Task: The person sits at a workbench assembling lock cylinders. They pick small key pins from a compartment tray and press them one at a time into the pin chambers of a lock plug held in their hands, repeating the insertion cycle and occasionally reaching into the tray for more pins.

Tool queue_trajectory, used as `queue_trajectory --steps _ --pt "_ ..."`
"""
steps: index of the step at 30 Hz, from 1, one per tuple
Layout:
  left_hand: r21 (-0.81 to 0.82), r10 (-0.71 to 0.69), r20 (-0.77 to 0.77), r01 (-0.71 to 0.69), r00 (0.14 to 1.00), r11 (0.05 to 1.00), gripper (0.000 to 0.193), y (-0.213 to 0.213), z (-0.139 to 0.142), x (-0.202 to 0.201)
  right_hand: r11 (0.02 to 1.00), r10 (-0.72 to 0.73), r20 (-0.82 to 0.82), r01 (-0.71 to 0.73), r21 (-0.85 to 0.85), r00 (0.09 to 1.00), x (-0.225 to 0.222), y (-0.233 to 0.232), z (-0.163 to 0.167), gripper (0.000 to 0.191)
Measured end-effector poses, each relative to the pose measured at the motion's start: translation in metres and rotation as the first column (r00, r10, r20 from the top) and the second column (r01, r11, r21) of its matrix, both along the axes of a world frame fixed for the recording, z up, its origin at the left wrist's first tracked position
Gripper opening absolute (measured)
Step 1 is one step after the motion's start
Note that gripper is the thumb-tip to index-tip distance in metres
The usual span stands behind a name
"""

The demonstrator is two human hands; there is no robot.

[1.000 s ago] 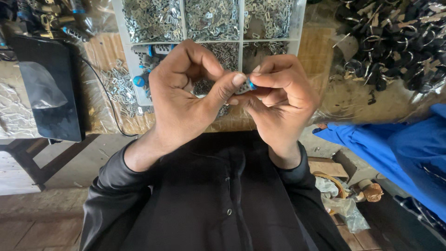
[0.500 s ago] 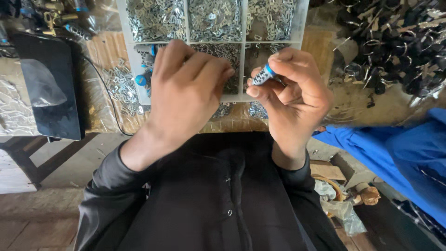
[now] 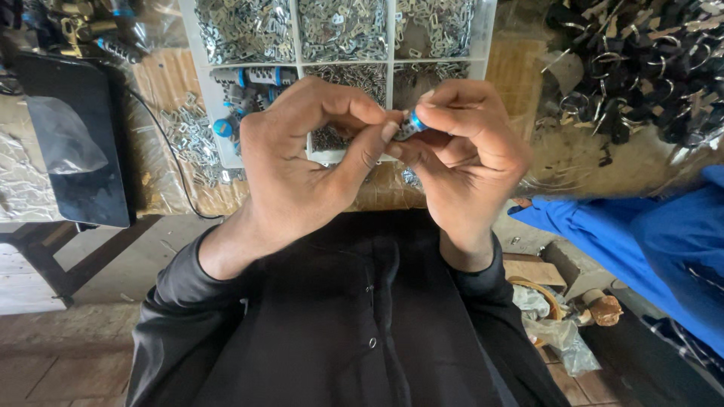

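Note:
Both hands meet in front of my chest over the edge of a workbench. My right hand (image 3: 467, 151) pinches a small grey cylindrical part with a blue end (image 3: 411, 124) between thumb and fingers. My left hand (image 3: 302, 158) touches the same part with thumb and forefinger tips. Just behind the hands lies a white divided tray (image 3: 392, 64) whose compartments hold small silvery metal pieces, with several more grey and blue cylinders (image 3: 253, 77) in one compartment.
A dark flat tablet-like device (image 3: 75, 143) lies at the left with a cable beside it. Loose metal pieces (image 3: 188, 136) are scattered by the tray. A heap of dark rings and straps (image 3: 641, 60) fills the upper right. Blue cloth (image 3: 648, 249) lies at right.
My left hand reached toward the tray half a second ago and has come back to meet the right hand at the small part. The right hand kept hold of the part.

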State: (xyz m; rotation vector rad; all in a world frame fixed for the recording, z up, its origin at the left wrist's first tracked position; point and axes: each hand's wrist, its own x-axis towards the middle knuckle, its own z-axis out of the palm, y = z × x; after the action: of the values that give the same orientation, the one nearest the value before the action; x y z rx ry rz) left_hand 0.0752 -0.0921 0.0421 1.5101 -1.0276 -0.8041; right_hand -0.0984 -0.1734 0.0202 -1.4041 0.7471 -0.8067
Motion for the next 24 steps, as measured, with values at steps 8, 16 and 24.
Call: queue_trajectory --steps 8,16,24 --pt "0.008 -0.005 0.167 0.004 0.986 1.0 0.019 -0.015 0.019 0.013 0.998 -0.023 -0.088 0.018 -0.061 0.996 0.003 -0.001 0.002 0.042" --pt "0.027 -0.048 0.609 0.04 0.792 0.999 0.022 -0.013 0.009 0.016 0.993 -0.007 0.122 -0.007 0.115 0.993 0.001 0.0 -0.002 0.04" --pt "-0.02 -0.085 -0.366 0.083 0.927 0.996 0.021 0.002 -0.009 0.009 0.998 0.015 0.087 -0.02 0.066 0.996 0.001 0.001 -0.003 0.04"
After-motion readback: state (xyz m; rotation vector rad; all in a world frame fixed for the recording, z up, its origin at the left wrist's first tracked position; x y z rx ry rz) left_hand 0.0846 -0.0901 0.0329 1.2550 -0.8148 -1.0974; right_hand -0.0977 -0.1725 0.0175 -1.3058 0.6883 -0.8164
